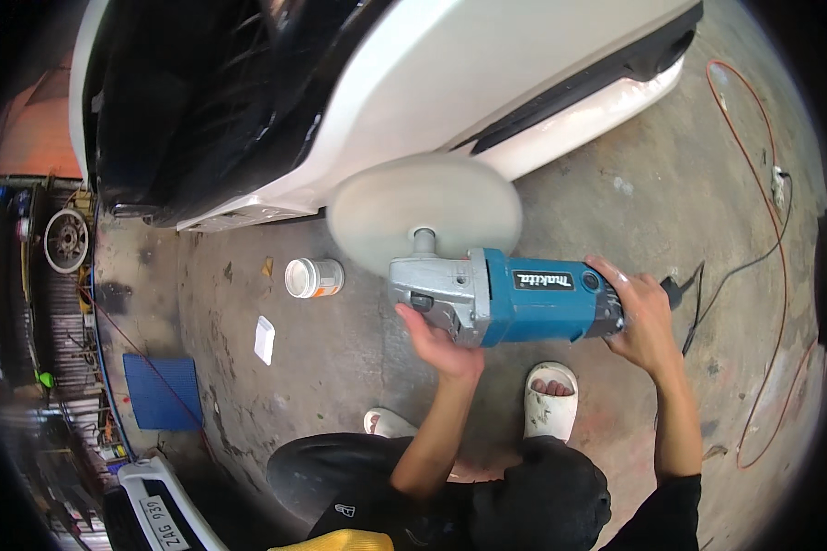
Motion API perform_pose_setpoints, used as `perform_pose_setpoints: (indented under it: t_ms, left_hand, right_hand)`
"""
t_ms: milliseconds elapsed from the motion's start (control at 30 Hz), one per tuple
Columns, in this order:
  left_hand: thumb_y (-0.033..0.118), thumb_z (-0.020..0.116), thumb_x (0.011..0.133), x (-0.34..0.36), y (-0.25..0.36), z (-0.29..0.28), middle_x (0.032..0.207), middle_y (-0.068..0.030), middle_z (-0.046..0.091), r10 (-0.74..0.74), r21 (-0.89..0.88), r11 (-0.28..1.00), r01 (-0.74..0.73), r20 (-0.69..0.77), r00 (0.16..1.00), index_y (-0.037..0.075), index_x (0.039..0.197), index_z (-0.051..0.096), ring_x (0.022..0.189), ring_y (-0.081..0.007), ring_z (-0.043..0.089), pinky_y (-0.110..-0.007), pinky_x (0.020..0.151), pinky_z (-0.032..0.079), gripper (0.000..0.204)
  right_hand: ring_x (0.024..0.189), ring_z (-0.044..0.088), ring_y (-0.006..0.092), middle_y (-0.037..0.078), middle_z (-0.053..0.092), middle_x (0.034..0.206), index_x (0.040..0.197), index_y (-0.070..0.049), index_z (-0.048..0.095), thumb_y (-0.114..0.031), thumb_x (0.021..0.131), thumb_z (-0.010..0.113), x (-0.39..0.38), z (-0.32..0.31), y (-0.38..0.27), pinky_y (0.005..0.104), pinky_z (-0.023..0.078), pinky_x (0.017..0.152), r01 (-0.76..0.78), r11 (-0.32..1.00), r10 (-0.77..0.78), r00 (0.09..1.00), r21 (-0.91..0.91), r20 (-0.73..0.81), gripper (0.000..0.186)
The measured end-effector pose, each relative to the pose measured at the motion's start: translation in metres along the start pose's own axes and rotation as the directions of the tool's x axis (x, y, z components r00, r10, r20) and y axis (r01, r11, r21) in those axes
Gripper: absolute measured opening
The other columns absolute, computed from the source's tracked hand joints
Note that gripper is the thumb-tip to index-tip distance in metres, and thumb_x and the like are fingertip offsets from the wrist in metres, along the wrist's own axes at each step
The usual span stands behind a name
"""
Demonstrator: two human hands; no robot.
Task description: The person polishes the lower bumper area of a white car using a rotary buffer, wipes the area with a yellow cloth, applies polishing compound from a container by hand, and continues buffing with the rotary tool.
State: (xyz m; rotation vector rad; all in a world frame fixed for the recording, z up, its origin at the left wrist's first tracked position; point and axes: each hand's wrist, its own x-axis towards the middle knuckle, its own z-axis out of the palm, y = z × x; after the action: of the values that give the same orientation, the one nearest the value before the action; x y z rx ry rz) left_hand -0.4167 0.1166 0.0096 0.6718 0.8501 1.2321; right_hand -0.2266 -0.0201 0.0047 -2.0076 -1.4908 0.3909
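I hold a blue and grey rotary polisher (538, 296) level in front of a white car (404, 101). My left hand (441, 351) is closed around the underside of its silver gear head. At the other end, my right hand (641, 312) wraps the dark rear grip, the trigger hidden by it. The round off-white polishing pad (423, 207) is smeared, as if spinning. It overlaps the car's lower edge in view; whether it touches the bodywork I cannot tell.
On the concrete floor (358, 367) stand an open white tub (313, 277) and a small white tray (264, 340). An orange cord (770, 303) and black cable (735, 268) lie at right. Further left are a blue mat (162, 392), a wheel rim (66, 241) and another vehicle's bumper (161, 505).
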Motion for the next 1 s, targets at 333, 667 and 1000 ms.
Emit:
perform_pose_setpoints:
  t_ms: [333,667,1000]
  left_hand:
    - [0.062,0.030,0.094,-0.011,0.081,0.029,0.131,-0.0137,0.047,0.028,0.112,0.992,-0.065,0.305,0.952,0.003,0.138,0.032,0.119,-0.0254,0.050,-0.040,0.100,0.040,0.074]
    - [0.054,0.034,0.097,0.028,0.128,-0.015,0.128,-0.0122,0.050,0.266,0.248,0.935,-0.255,-0.012,0.964,0.000,0.135,0.038,0.114,-0.0222,0.052,-0.035,0.096,0.042,0.066]
    - [0.054,0.034,0.097,0.006,0.122,-0.020,0.125,-0.0099,0.052,0.104,0.092,0.991,-0.100,-0.041,0.994,0.002,0.134,0.040,0.112,-0.0208,0.053,-0.035,0.096,0.042,0.064]
  right_hand:
    - [0.105,0.058,0.0376,0.016,0.060,0.120,0.129,-0.009,0.047,-0.005,0.055,0.076,-0.026,-0.021,-0.071,0.0403,0.045,0.090,-0.135,0.980,0.150,0.984,0.149,-0.094,0.080]
    - [0.078,0.064,0.0338,0.014,0.066,0.098,0.137,-0.018,0.038,-0.010,0.061,0.073,0.034,0.059,-0.102,0.0412,0.047,0.076,0.049,0.954,-0.072,0.995,0.295,0.067,0.083]
    - [0.090,0.063,0.0332,0.016,0.064,0.106,0.133,-0.010,0.042,-0.008,0.058,0.073,0.004,-0.007,-0.129,0.0384,0.046,0.080,0.027,0.997,-0.029,0.999,0.071,0.018,0.081]
